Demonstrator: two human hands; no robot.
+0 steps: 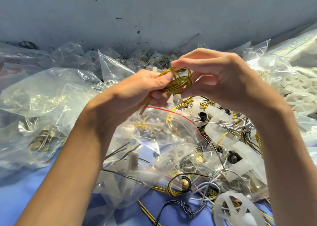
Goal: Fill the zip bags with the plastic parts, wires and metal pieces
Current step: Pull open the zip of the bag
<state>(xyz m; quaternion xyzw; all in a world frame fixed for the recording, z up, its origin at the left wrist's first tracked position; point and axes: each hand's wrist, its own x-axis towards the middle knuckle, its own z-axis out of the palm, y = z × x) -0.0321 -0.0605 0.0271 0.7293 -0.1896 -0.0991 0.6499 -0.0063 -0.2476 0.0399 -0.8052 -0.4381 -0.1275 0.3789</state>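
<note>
Fingers of the left hand grip a yellow wire coil held above a zip bag. The right hand pinches its top loop. The coil's long axis slants, loops to the right and tail to the lower left.

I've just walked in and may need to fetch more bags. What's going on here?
A person is bagging small parts. The left hand grips a yellow wire coil by its strands, and the right hand pinches its loop. The coil is held above a zip bag and is not yet in it. A pile of loose wires and white plastic parts lies to the right, and filled bags lie to the left.
</note>
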